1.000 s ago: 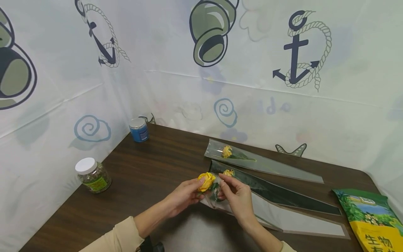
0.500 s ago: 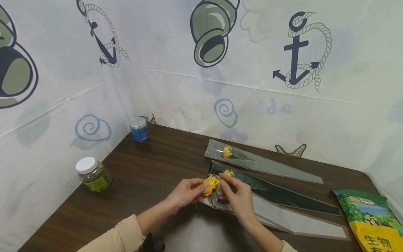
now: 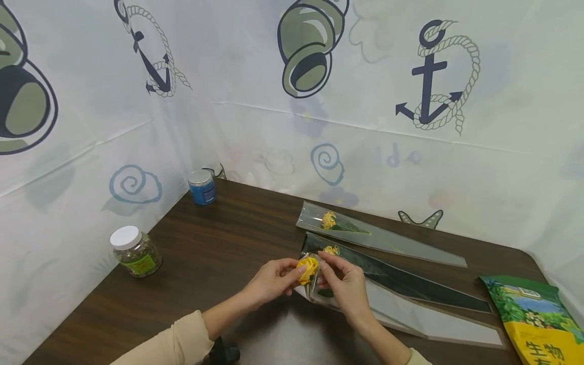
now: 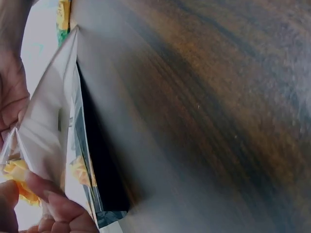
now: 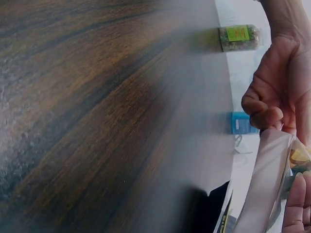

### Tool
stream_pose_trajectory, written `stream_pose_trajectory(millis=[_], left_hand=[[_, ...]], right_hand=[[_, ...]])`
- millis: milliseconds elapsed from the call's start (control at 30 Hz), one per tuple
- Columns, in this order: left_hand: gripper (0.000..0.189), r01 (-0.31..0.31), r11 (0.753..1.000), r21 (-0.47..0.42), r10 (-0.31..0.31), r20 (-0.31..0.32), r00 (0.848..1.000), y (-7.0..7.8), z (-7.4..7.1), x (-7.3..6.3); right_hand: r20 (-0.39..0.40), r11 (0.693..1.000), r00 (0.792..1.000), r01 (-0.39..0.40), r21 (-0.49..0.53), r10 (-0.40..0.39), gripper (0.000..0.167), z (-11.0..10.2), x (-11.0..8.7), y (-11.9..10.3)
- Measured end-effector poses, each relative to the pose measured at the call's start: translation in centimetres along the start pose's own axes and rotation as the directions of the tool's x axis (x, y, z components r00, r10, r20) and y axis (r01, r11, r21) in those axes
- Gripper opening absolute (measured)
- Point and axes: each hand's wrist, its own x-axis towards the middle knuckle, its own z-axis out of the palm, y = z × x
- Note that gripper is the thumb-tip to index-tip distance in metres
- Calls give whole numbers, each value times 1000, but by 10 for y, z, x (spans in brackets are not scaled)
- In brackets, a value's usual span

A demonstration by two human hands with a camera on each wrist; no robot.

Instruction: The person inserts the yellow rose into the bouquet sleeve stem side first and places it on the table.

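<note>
My left hand (image 3: 272, 279) pinches a yellow rose (image 3: 308, 268) between thumb and fingers, its bloom at the mouth of a white, clear-fronted flower sleeve (image 3: 433, 319). Film partly covers the bloom. From the other side, my right hand (image 3: 348, 291) pinches the sleeve's clear edge, close to the rose. The left wrist view has the bloom (image 4: 18, 175) beside my left fingertips, while the stem is hidden. In the right wrist view the sleeve's pale back (image 5: 267, 170) runs down from my left fingers. Behind it lies a dark sleeve (image 3: 420, 286) with a yellow rose (image 3: 331, 250) inside.
Farther back on the brown table (image 3: 237, 223) lies a grey sleeve (image 3: 410, 249) holding another yellow rose (image 3: 329, 220). A white-lidded jar (image 3: 137, 253) and a blue jar (image 3: 203, 190) stand at the left. A green and yellow bag (image 3: 538, 314) lies at the right edge.
My left hand has moved slightly right with the rose, bringing the bloom into the sleeve's mouth, under the film. My right hand has hardly moved.
</note>
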Motion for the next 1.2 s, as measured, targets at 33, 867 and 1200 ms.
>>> stream_pose_trajectory(millis=[33,867,1200], left_hand=[[46,-9,1000,6,9,-10,1000,-1,0,0],[47,-282,915,288,292,11,956,-5,3,-4],[37,-295,908,297,319,-37,947,-15,5,-3]], right_hand=[[-2,1000,1000,0,3,0,28,-1,0,0],[17,997,1000,-17,-73,18,29,-7,7,1],[70,978,997,45,-201,-32,34,-33,4,13]])
